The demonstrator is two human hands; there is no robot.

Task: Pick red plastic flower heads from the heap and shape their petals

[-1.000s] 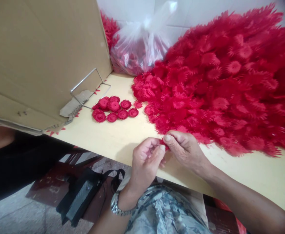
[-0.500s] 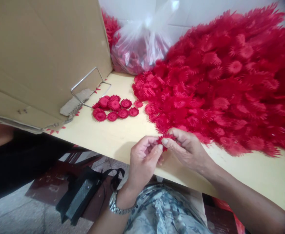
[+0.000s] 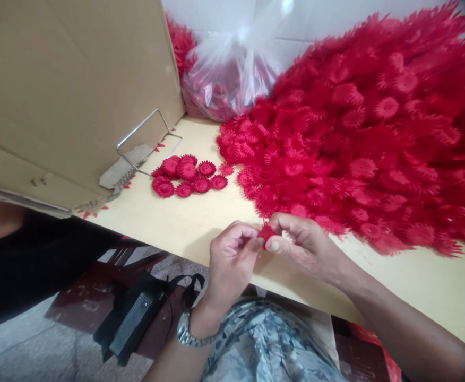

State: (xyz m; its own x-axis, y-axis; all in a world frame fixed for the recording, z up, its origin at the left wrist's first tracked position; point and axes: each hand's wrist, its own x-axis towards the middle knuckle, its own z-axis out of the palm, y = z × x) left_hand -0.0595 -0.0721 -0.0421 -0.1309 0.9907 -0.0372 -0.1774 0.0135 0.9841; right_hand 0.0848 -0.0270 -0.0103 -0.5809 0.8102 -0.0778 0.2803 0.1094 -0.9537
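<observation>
Between the fingertips of both hands is a small red flower piece (image 3: 266,233) with a jagged edge, held just above the table's front edge. My left hand (image 3: 234,254), with a metal watch on the wrist, pinches its left side. Thumb and forefinger of my right hand (image 3: 302,244) close on its right side. Past my fingers lies a large heap of loose red fringed flower pieces (image 3: 336,159). A small cluster of round, layered red flowers (image 3: 187,172) sits to the left on the table.
A tall cardboard box (image 3: 77,95) stands at the left, with a bent wire frame (image 3: 140,127) against it. A tied clear plastic bag (image 3: 232,79) of red pieces is at the back. A black bag (image 3: 137,313) lies below the yellow table (image 3: 164,223); a person's dark sleeve (image 3: 37,260) shows at left.
The red flower piece has turned and looks bunched up between my fingertips now. My right thumb has moved slightly down and right. The cluster and heap stay the same.
</observation>
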